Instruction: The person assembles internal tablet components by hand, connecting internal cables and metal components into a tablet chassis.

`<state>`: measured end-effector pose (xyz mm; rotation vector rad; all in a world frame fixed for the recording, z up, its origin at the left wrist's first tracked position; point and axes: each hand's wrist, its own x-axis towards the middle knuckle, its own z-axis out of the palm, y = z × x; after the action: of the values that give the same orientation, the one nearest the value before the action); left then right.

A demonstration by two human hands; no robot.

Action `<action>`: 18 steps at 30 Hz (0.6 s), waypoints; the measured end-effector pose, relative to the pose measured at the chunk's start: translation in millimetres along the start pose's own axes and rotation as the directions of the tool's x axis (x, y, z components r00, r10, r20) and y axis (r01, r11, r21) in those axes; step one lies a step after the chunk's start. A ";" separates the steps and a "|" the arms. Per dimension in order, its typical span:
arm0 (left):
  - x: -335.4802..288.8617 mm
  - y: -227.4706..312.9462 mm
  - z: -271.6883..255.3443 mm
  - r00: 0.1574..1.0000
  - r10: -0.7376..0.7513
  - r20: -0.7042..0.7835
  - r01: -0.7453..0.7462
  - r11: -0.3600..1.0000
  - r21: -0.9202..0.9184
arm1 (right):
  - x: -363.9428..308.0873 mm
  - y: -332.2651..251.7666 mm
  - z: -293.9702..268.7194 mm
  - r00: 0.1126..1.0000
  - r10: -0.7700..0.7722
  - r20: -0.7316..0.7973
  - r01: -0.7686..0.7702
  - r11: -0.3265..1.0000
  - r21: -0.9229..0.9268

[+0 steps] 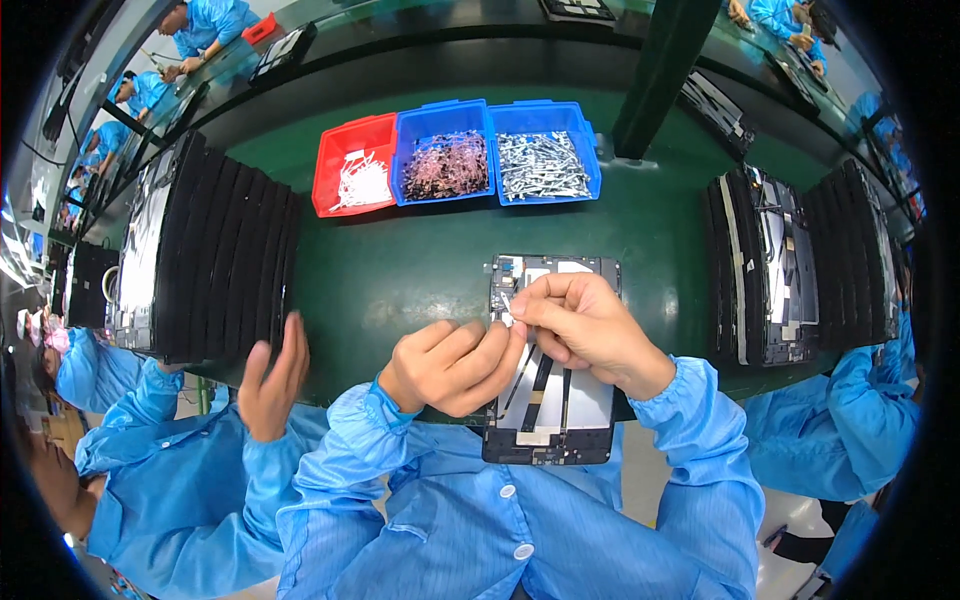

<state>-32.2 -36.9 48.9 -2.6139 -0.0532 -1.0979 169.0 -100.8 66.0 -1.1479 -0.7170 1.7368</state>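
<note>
In front of me lies an opened tablet (590, 405), its white battery cells, black flat cables and dark frame exposed. Over its upper left part my right hand (585, 325) pinches a small white strip (507, 303) between thumb and index finger. My left hand (455, 368) is closed beside it, its fingertips pressed together and nearly meeting those of the right. Whatever the left fingers hold is hidden behind them. The tablet's lower end reaches past the table edge toward my body.
Beyond the tablet stand a red bin (328, 185) of white strips, a blue bin (402, 190) of pinkish small parts and another blue bin (594, 185) of silvery strips. Stacked tablets (225, 250) stand left, more tablets (790, 265) right. A co-worker's hand (272, 385) is near the left stack.
</note>
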 end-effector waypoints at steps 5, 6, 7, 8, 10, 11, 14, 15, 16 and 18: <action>-0.5 1.8 13.9 0.931 -0.348 -0.113 0.297 0.899 -0.321 | 2.8 6.5 -3.7 0.991 -0.130 -0.030 0.129 0.991 -0.022; 1.7 6.7 16.2 0.930 -0.350 -0.113 0.299 0.899 -0.320 | 3.8 8.2 -5.1 0.983 -0.182 -0.035 0.180 0.983 -0.048; 7.0 11.5 15.0 0.716 -0.695 0.059 0.598 0.568 -0.566 | 2.3 6.8 -5.5 0.981 -0.185 -0.056 0.178 0.978 -0.110; 13.0 13.6 11.2 0.398 -0.861 0.317 0.731 0.088 -0.677 | 2.5 9.1 -7.8 0.982 -0.181 -0.057 0.174 0.979 -0.109; 16.4 2.9 -1.3 0.212 -0.744 0.634 0.708 -0.331 -0.624 | 4.0 15.8 -12.7 0.972 -0.234 -0.023 0.227 0.958 -0.178; 14.7 -2.0 -2.5 0.191 -0.660 0.726 0.720 -0.409 -0.561 | 4.1 16.9 -13.6 0.973 -0.230 -0.019 0.223 0.958 -0.180; 13.9 -4.3 -5.3 0.172 -0.575 0.800 0.716 -0.484 -0.502 | 3.2 18.3 -12.6 0.960 -0.279 -0.016 0.264 0.925 -0.274; 13.8 -7.2 -7.7 0.164 -0.518 0.840 0.641 -0.591 -0.490 | 3.0 18.1 -10.7 0.901 -0.434 0.020 0.405 0.823 -0.397; 12.9 -10.9 -8.2 0.163 -0.455 0.876 0.554 -0.692 -0.463 | 4.6 17.9 -8.7 0.820 -0.568 0.076 0.522 0.686 -0.506; 10.2 -15.3 -5.8 0.151 -0.404 0.902 0.523 -0.741 -0.420 | 0.9 15.4 -1.3 0.722 -0.683 0.115 0.596 0.528 -0.605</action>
<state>-31.2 -24.8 63.9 -3.6520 -2.9529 -1.7539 164.3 -106.5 52.3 -1.1744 -1.4755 0.7724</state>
